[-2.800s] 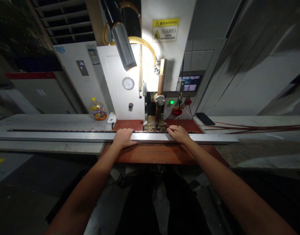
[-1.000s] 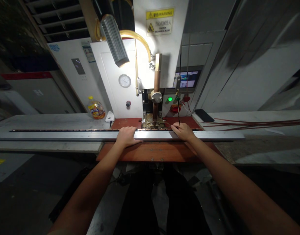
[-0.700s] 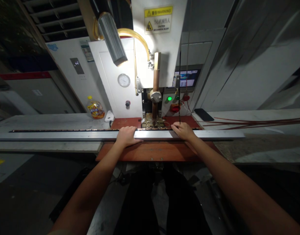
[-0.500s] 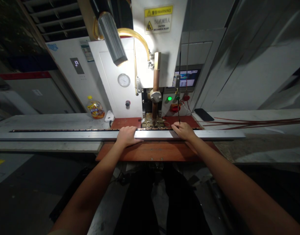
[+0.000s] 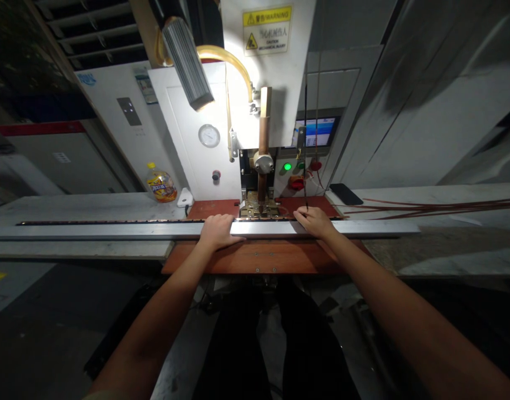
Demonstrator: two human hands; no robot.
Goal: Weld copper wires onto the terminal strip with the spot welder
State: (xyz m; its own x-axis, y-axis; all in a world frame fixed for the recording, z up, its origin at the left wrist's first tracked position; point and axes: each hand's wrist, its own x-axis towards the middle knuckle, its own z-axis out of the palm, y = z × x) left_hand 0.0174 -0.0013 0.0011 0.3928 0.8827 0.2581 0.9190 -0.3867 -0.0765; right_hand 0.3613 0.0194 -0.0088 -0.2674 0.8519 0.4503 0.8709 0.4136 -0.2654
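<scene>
A long silver metal bar [image 5: 263,228] lies across the front of a spot-welder-like machine, with a thin dark strip [image 5: 113,223] along its far edge. My left hand [image 5: 217,230] is wrapped over the bar, left of the machine's copper electrode [image 5: 262,186], its thumb along the near side. My right hand [image 5: 315,222] grips the bar on the other side, fingers curled over the far edge. A thin dark vertical cord [image 5: 305,172] comes down to its fingertips; whether they hold it I cannot tell. Below the electrode sits a small brass-coloured fixture [image 5: 255,208].
A brown board [image 5: 255,258] juts out before the machine. On the bench stand a yellow-capped bottle [image 5: 161,183] and a white device [image 5: 185,198]. To the right lie a black phone [image 5: 346,194] and several thin brown strips [image 5: 438,206]. A lamp [image 5: 188,66] hangs above.
Both hands and the silver bar have shifted slightly to the right. The grip looks the same. The picture on the machine's screen has changed.
</scene>
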